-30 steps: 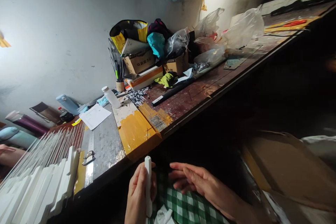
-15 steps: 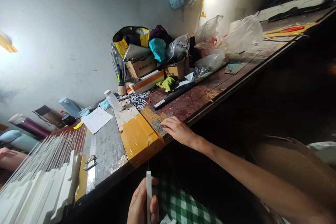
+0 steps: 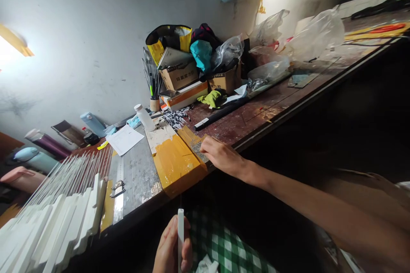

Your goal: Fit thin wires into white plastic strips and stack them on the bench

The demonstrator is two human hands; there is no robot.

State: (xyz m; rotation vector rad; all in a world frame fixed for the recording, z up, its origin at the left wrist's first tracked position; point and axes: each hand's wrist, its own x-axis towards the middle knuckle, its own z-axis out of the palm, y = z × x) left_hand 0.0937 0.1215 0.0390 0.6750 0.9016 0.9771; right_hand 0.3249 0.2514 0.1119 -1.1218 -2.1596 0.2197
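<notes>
Staying beside the glossy yellow tape (image 3: 174, 164), right hand (image 3: 221, 157) fingers pressed together; left hand (image 3: 169, 249) fingers still pinching slim white stick (image 3: 180, 232).

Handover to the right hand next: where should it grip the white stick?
Pinch the white stick on its bare upper length, just above the left hand, from the right. It stands upright, lower part wrapped by that hand, and a thin dark pin juts from its top: stay below it.
</notes>
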